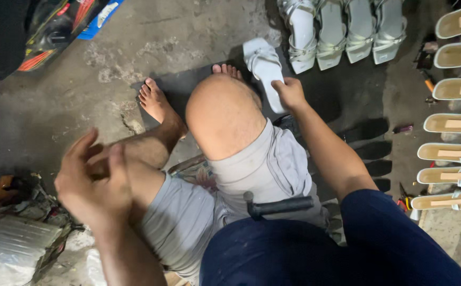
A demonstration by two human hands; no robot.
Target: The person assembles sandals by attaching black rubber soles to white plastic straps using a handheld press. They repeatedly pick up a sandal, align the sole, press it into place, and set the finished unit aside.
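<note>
1. The person sits on the floor (108, 58), knees bent, bare feet ahead.
2. The right hand (290, 93) grips a sandal (265, 69) just beyond the raised knee.
3. The left hand (95, 182) is raised at the near left, above the other leg.
4. A tool handle (278, 205) lies across the lap.
5. A row of sandals (341, 32) stands on the floor at the far right, behind the held one.
6. A column of soles (453, 124) runs down the right edge.

white sandal (265, 66) | grey shorts (265, 169) | navy sleeve (394, 233) | mat (201, 172) perhaps floral
</note>
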